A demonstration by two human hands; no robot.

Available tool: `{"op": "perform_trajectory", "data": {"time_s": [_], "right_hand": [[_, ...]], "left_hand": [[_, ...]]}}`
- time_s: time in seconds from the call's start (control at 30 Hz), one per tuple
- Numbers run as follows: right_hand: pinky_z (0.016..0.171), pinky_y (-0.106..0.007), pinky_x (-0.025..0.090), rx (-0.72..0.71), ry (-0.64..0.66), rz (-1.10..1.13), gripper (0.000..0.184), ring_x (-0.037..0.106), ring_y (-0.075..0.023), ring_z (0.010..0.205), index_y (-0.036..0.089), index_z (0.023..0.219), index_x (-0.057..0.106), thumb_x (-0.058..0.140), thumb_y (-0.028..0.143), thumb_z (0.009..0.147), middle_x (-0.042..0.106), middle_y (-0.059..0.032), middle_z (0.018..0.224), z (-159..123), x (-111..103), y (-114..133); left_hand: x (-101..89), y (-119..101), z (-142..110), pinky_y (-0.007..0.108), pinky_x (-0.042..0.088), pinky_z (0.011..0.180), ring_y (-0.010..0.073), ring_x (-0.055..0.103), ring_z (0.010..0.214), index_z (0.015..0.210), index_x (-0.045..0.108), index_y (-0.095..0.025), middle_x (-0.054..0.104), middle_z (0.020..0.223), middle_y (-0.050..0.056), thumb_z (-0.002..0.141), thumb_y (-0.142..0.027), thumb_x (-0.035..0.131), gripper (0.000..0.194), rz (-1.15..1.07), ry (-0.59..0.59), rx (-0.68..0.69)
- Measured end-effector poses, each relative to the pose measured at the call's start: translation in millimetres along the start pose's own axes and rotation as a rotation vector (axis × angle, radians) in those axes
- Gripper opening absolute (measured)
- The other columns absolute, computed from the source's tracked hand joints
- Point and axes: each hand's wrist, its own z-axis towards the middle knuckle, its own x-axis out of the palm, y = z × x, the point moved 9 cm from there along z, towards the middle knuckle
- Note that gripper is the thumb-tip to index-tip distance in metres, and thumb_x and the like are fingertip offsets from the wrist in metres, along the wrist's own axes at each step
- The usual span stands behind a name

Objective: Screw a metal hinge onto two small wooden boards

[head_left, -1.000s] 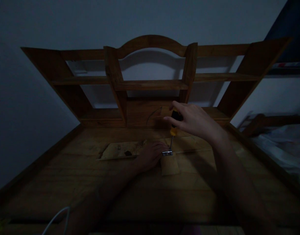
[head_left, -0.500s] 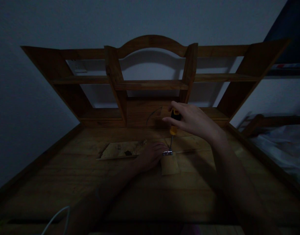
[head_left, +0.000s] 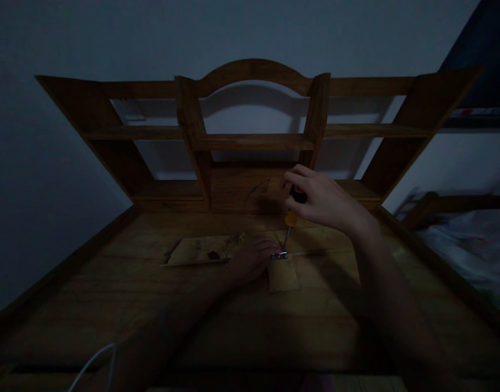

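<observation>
Yellow-black, the screwdriver (head_left: 290,222) stood tip-down at the hinge (head_left: 279,255) — likely light, stiff, best held by the handle (head_left: 291,218), which the right hand (head_left: 321,200) gripped; the left hand (head_left: 252,260) lay alongside, its grip unclear.

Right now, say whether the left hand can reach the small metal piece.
Likely yes: the left hand lies right beside the metal piece, with nothing visible between them, though the screwdriver in the right hand stands there.

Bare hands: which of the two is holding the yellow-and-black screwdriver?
The right bare hand, raised above the brown wooden desktop, holds the yellow-and-black screwdriver. The left bare hand shows no tool and lies lower, beside the small shiny metal piece.
</observation>
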Motion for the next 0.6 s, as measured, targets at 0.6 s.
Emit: {"op": "perform_trajectory", "data": {"time_s": [0.6], "right_hand": [[0.066, -0.031, 0.033, 0.031, -0.022, -0.070, 0.018, 0.058, -0.0195, 0.079, 0.020, 0.091, 0.054, 0.049, 0.037, 0.093, 0.062, -0.0031, 0.092, 0.2, -1.2, -3.0]], "left_hand": [[2.8, 0.6, 0.7, 0.042, 0.038, 0.110, 0.0212, 0.050, 0.125, 0.130, 0.055, -0.022, 0.060, 0.130, 0.007, 0.100, -0.021, 0.036, 0.035, 0.004, 0.011, -0.012]]}}
